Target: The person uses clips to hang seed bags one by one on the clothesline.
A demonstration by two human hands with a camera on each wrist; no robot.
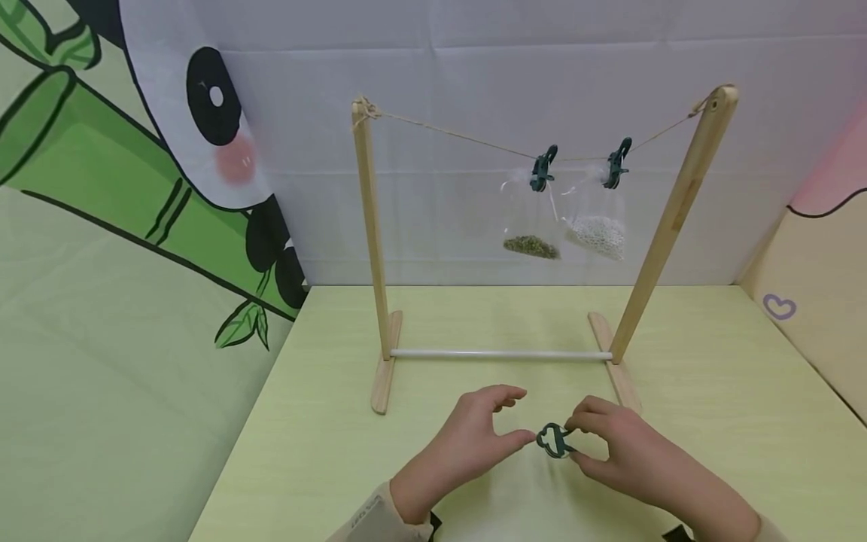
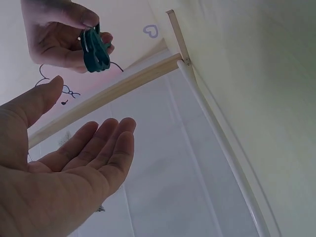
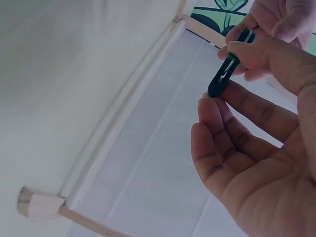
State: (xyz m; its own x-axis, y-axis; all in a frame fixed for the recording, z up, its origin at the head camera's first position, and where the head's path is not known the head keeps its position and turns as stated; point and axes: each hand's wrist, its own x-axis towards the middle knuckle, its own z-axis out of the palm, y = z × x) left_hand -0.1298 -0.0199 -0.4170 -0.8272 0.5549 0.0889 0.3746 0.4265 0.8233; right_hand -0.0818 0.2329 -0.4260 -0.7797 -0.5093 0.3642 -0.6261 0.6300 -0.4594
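Note:
Between thumb and fingers, my right hand (image 1: 626,448) pinches a dark green plastic clip (image 1: 554,441) by its handle ends, low over the table. My left hand (image 1: 474,429) is beside it, thumb and fingers spread apart; in the head view its thumb tip comes right up to the clip's jaw end. The left wrist view shows that left hand (image 2: 84,168) with relaxed fingers and nothing in its palm. Seen from the right wrist, the clip (image 3: 227,71) lies between the right thumb and fingertips.
A wooden frame with two posts (image 1: 371,226) and a white crossbar (image 1: 501,354) stands behind the hands. From its string (image 1: 454,134) hang a bag of greenish bits (image 1: 531,246) and a bag of white beads (image 1: 599,235), each under a green clip (image 1: 616,164). The pale table (image 1: 305,452) lies below.

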